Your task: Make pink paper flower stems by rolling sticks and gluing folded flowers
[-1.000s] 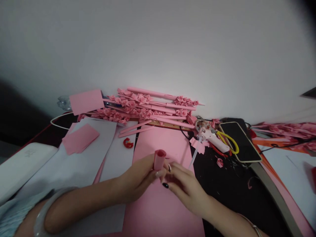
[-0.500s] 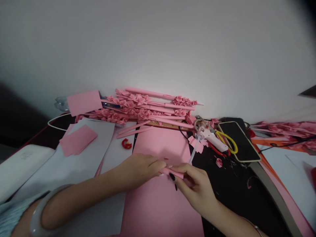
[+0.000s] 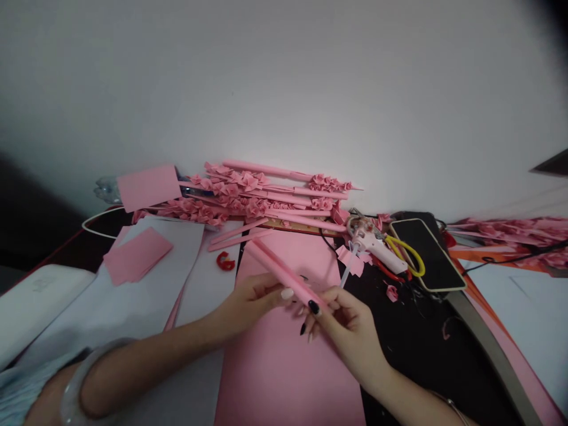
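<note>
A pink rolled paper tube slants between my hands, its far end pointing up and to the left. My right hand pinches its near end, the thumb with a dark nail lying along the top. Lower on the tube's left side, my left hand is closed on it with thumb and fingers. Beneath both hands lies a large sheet of pink paper. Just beyond my right hand is a pale pink glue gun with a clear glue stick beside it.
Pink paper flower stems are piled along the wall. On the left are small pink paper pieces, white sheets, a red tape dispenser and a white box-like object. A phone and yellow-handled tool lie right.
The pink tube has been raised from the sheet and turned, so its far end now points up-left. My left hand has shifted from on top of it to its side.
</note>
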`<action>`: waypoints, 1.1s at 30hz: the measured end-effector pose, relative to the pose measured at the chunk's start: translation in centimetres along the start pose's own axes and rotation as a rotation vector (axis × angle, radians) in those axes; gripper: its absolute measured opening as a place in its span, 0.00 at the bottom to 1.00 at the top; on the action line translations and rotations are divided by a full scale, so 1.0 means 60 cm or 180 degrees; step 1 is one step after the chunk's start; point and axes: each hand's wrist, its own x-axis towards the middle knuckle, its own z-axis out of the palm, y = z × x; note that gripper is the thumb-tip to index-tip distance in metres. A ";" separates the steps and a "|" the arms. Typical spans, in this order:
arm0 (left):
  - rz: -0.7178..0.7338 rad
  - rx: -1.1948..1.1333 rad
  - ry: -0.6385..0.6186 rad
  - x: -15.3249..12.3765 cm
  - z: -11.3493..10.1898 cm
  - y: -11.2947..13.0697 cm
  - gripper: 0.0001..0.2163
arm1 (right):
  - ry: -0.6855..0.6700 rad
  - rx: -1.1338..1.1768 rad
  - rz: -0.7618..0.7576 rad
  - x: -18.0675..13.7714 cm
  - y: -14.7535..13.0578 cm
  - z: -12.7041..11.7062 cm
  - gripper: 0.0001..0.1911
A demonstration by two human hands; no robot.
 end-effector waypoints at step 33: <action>-0.0213 0.0111 0.0451 0.000 -0.025 -0.002 0.10 | 0.1726 -0.4521 -0.0971 0.091 -0.017 -0.224 0.22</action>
